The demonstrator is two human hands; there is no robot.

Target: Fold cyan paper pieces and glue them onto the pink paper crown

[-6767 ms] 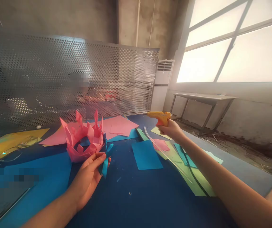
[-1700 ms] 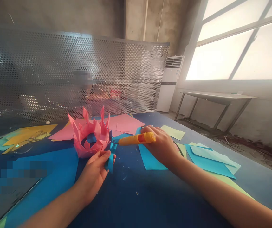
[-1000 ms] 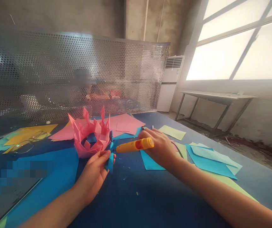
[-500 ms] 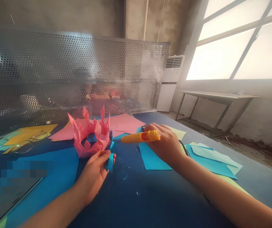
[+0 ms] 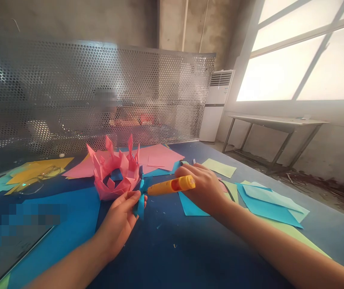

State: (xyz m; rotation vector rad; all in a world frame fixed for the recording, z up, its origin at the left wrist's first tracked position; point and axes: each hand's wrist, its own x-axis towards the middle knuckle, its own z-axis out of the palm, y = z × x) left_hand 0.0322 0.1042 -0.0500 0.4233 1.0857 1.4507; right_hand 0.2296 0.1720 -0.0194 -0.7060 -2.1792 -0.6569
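Observation:
A pink folded paper crown [image 5: 113,173] stands on the dark blue table [image 5: 190,249]. My left hand [image 5: 118,223] pinches a small folded blue paper piece [image 5: 140,198] against the crown's right base. My right hand [image 5: 202,189] grips an orange glue gun [image 5: 171,186], held level with its nozzle pointing left and touching the top of the blue piece.
Pink sheets [image 5: 156,157], a blue sheet [image 5: 190,202], light green [image 5: 222,167] and cyan sheets [image 5: 268,202] lie around. Yellow paper and eyeglasses [image 5: 35,178] rest at left. A perforated metal screen [image 5: 100,92] rises behind the table; its right edge drops to the floor.
The glue gun was brought from the far right of the table to the crown. In the last half second its nozzle came down and left onto the blue piece. My left hand stayed put.

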